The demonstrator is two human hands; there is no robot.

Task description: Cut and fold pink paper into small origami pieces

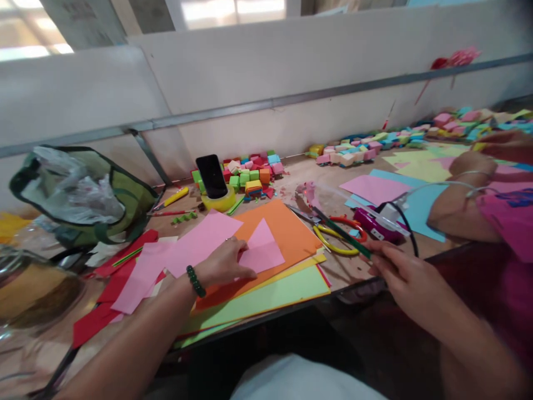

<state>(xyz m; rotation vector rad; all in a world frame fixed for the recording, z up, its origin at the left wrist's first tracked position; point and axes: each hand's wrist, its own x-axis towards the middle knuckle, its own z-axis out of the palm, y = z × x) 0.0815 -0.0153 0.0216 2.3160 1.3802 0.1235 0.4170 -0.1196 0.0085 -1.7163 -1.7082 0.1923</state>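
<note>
Basically, L hand (227, 260) on pink paper triangle (265, 249), R hand (400, 271) pinching dark green pencil (350, 238) (prob.; blurry).
Triangle's atop orange sheet (297, 236); L thumb apart from curled fingers, can't tell if pinching. Paper looks light, thin, easily creased: best held flat nr edge. Pencil: light, rigid, grip nr end.

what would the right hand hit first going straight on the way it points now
Probably the orange scissor handle, just ahead of the right hand, seemingly beneath its green pencil-like stick; depth is unclear, so the hand might pass above.
</note>
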